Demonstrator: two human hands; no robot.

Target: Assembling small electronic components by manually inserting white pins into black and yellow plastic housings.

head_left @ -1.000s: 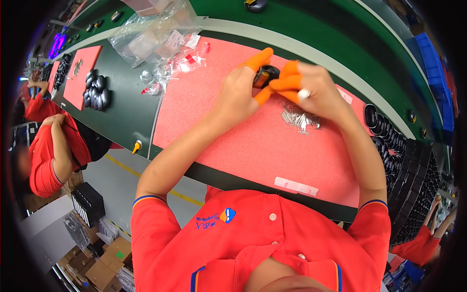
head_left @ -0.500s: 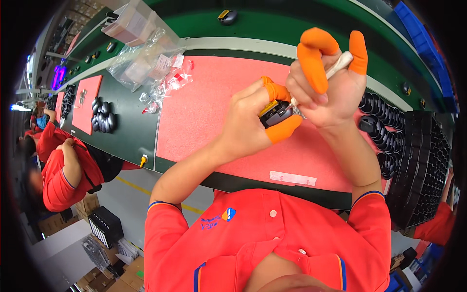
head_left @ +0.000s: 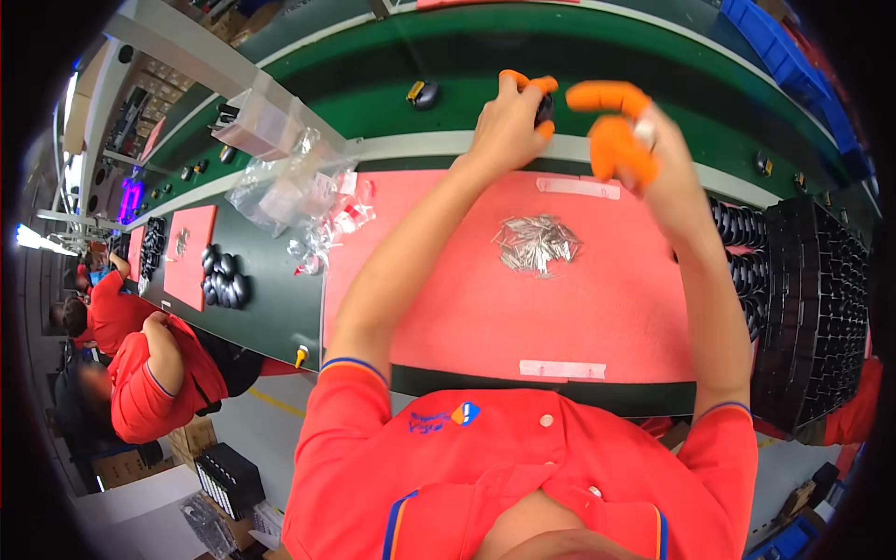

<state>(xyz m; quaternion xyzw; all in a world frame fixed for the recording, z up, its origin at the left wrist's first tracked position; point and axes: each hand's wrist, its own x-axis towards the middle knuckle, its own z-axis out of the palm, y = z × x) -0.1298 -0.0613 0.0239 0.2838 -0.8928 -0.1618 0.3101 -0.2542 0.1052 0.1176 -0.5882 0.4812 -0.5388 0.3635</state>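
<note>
My left hand (head_left: 509,129), with orange finger cots, reaches over the green conveyor belt (head_left: 364,98). Its fingers close on a small dark rounded device (head_left: 544,109), mostly hidden by the hand. To its right, my right hand (head_left: 649,154) is raised and blurred, its orange-covered fingers curled. A white-handled tool (head_left: 644,132) shows end-on in that grip; its tip is hidden. Between my forearms, a loose heap of thin silvery metal pins (head_left: 537,245) lies on the pink mat (head_left: 448,317).
Crumpled clear plastic bags (head_left: 294,191) lie left of the mat. Dark oval parts (head_left: 224,280) are grouped beyond them. Rows of dark parts (head_left: 742,229) and stacked black trays (head_left: 807,308) stand at right. Another device (head_left: 423,93) sits on the belt. A co-worker (head_left: 154,378) sits at left.
Both hands have come apart; the left has moved farther out with the device, over the belt. The tool has left the device. The metal pins have come into sight as the view shifted.
</note>
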